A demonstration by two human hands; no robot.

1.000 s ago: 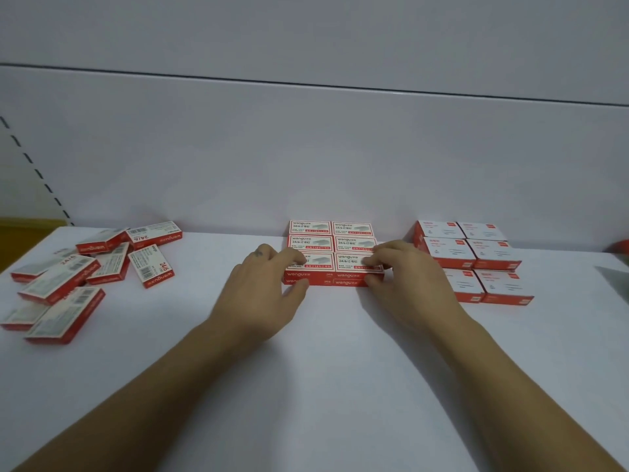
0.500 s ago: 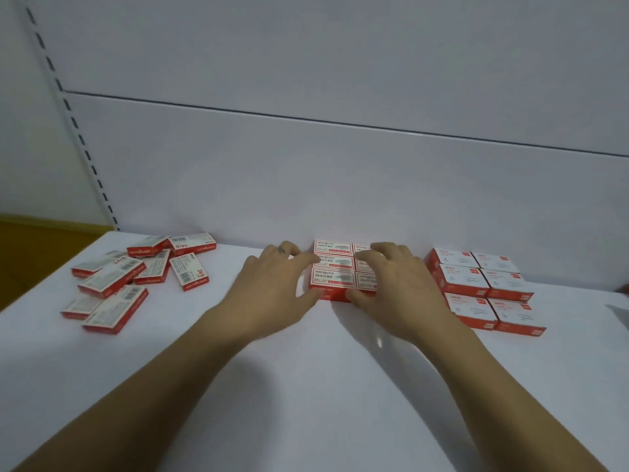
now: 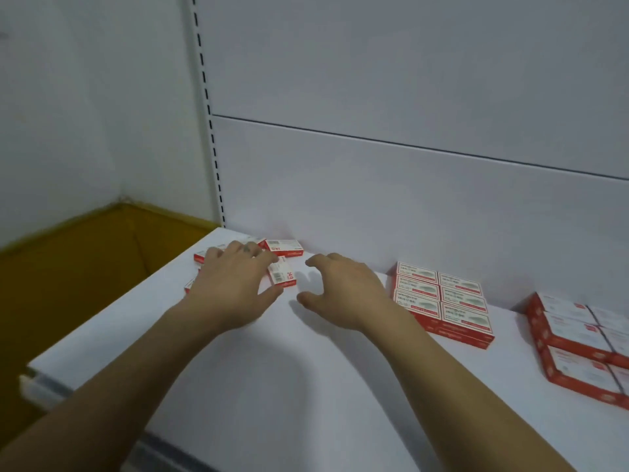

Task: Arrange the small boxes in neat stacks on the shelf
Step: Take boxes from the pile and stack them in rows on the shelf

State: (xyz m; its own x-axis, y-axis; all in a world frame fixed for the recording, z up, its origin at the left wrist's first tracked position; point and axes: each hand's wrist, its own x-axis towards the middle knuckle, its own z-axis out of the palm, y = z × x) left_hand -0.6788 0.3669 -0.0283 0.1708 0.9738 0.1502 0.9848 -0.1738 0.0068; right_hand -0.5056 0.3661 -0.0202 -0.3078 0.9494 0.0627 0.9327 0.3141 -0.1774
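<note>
Small red and white boxes lie in three groups on the white shelf [image 3: 306, 386]. A loose pile [image 3: 284, 248] sits at the far left, mostly hidden under my left hand [image 3: 235, 284], whose spread fingers rest on it. One box [image 3: 282, 275] shows beside that hand's fingers. My right hand [image 3: 343, 289] hovers just right of the pile, fingers curled apart, holding nothing. A neat block of stacked boxes [image 3: 442, 301] stands to its right. Another stacked block [image 3: 578, 342] is at the far right edge.
The shelf's left end [image 3: 37, 379] drops off to a yellow-brown floor [image 3: 75, 260]. A white back panel [image 3: 408, 199] with a slotted upright [image 3: 211, 131] rises behind the boxes.
Both hands have left the middle block and moved left to the loose pile. The view has swung left, so the stacked blocks now appear on the right.
</note>
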